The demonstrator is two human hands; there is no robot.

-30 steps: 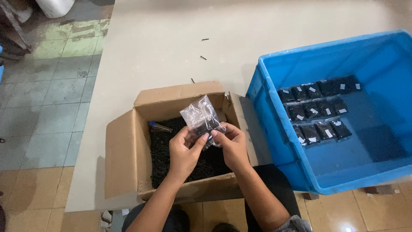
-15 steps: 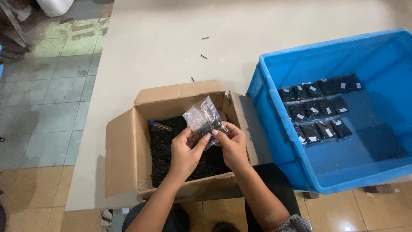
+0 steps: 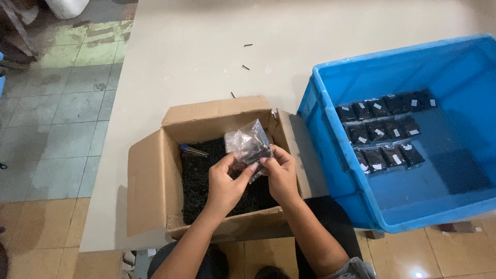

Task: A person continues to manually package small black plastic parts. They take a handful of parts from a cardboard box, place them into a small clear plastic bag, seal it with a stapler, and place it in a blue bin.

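1. We see the pale table [image 3: 206, 46] first, a smooth matte slab that carries everything; beyond its left edge lies a worn tiled floor [image 3: 57, 113] in grey and tan squares.
2. The blue plastic crate [image 3: 330, 170] stands at the right, rigid and glossy, touching the carton's right flap; on its floor lie neat rows of filled packets [image 3: 382, 134], flat, dark and glossy, each with a small pale label.
3. The cardboard carton [image 3: 150, 186] sits open in front of us, flaps splayed, corrugated and dull brown; inside lies a loose heap of black screws [image 3: 199, 181], thin and tangled, with a small metal tool with a blue grip [image 3: 194, 150] lying on top at the left.
4. Our left hand [image 3: 225, 183] and right hand [image 3: 281, 175] meet above the carton; both close in a fingertip pinch on the lower edge of a small clear plastic bag [image 3: 249, 142], thumbs on the near side, the other fingers curled behind.
5. The bag hangs over the heap, crinkly and see-through, standing upright with dark screws gathered at its bottom; we judge the step in hand to be closing a filled bag, and the next move calls for a firm, even press along its mouth so nothing spills.
6. Three stray screws [image 3: 248, 45] lie apart on the table beyond the carton.
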